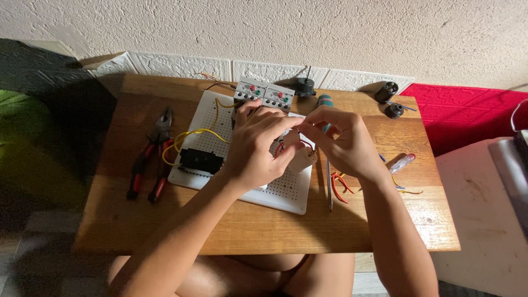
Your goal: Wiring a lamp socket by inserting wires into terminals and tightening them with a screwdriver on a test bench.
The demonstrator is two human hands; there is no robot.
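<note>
Two hands meet over the middle of the frame, but start at the left: on the wooden bench lie your red-handled pliers, well apart from either hand. Just right of them sits the white perforated board, with a black block near its left edge and a yellow wire looping from it toward the top of the board. At the board's upper edge stand two grey switch units with red and green buttons. Your left hand hovers over the centre of the board, its fingers curled narrow and pinching a small part with red wire that is mostly hidden, so you cannot tell exactly what it is. Your right hand meets it from the right, fingertips closed on the same small part, just above a pale tag-like piece. Beneath your right hand a screwdriver lies along the board's right edge, with loose red wires beside it. Further right rests a tester screwdriver with a clear handle and red tip, and at the upper right two small black cylinders sit near the wall.
</note>
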